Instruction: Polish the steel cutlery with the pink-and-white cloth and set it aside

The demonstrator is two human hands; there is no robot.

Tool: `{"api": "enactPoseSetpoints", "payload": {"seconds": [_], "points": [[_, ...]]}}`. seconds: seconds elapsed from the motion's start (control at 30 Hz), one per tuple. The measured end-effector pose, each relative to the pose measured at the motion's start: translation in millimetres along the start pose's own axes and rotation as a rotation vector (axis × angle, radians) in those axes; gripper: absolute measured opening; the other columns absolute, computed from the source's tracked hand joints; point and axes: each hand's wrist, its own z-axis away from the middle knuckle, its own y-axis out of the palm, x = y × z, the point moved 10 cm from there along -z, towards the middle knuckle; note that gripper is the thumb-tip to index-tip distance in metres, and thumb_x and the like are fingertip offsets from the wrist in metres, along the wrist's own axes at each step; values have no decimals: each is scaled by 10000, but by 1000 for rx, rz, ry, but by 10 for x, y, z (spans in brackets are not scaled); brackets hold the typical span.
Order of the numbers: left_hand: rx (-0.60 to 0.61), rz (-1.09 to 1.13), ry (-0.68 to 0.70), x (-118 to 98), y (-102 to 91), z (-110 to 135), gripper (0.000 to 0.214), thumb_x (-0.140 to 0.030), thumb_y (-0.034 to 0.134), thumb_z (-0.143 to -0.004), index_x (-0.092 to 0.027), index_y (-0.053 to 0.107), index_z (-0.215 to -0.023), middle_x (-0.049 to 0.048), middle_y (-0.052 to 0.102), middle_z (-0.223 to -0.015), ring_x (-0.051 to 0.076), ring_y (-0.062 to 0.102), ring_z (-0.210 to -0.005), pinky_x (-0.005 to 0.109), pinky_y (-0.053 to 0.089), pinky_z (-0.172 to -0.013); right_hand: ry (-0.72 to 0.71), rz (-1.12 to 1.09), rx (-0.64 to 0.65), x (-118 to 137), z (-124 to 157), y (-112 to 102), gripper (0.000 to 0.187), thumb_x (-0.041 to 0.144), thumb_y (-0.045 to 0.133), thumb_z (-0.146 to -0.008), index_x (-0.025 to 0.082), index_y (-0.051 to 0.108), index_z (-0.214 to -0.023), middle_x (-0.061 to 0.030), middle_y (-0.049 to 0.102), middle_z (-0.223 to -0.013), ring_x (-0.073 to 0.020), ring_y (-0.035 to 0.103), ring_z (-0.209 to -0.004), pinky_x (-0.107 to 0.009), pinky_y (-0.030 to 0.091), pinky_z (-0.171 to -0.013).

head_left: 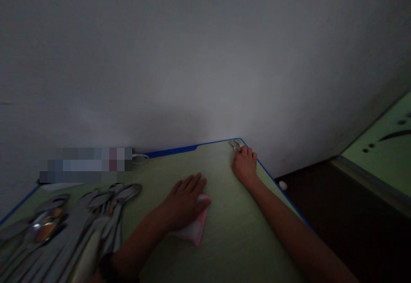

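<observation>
My left hand (184,199) lies flat with fingers stretched out on a pink and white cloth (195,227) in the middle of the green table (231,240). My right hand (244,163) reaches to the table's far right corner, its fingers curled around a small metal utensil (235,144) lying there. Only the utensil's end shows past the fingers.
A pile of several metal spoons (73,223) covers the table's left side. A white cable (139,158) lies at the far edge by the grey wall. The blue-trimmed table edge (279,189) drops to a dark floor on the right. Another green surface (382,150) stands at far right.
</observation>
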Motion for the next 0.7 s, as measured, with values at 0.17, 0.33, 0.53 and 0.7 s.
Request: {"api": "enactPoseSetpoints", "payload": {"seconds": [0.17, 0.33, 0.53, 0.7], "points": [[2, 8, 9, -2, -7, 3, 626, -552, 228, -879, -176, 303, -1373, 108, 216, -1467, 275, 193, -1337, 439, 202, -1058, 28, 14, -21, -67, -10, -6, 377, 192, 340, -850, 150, 499, -1189, -157, 505, -1082, -265, 395, -995, -380, 244, -812], [5, 19, 20, -18, -27, 17, 613, -536, 233, -884, -176, 298, -1375, 111, 218, -1466, 269, 199, -1336, 431, 198, -1061, 57, 3, -16, -175, -14, 1, 379, 194, 321, -860, 185, 502, -1193, -150, 496, -1058, -264, 398, -977, -385, 254, -794], [10, 19, 3, -15, -29, 22, 611, -532, 253, -882, -177, 295, -1377, 107, 215, -1468, 272, 202, -1334, 431, 195, -1061, 73, -30, -5, -207, -22, -6, 407, 212, 387, -833, 183, 470, -1229, -156, 479, -1072, -272, 385, -994, -395, 254, -807], [-11, 74, 45, 7, -108, 8, 589, -520, 251, -892, -162, 338, -1352, 111, 310, -1435, 241, 299, -1298, 383, 259, -1042, -53, -120, -37, 70, 34, -171, 406, 196, 417, -815, 203, 479, -1216, -133, 477, -1099, -267, 381, -1014, -394, 266, -831]]}}
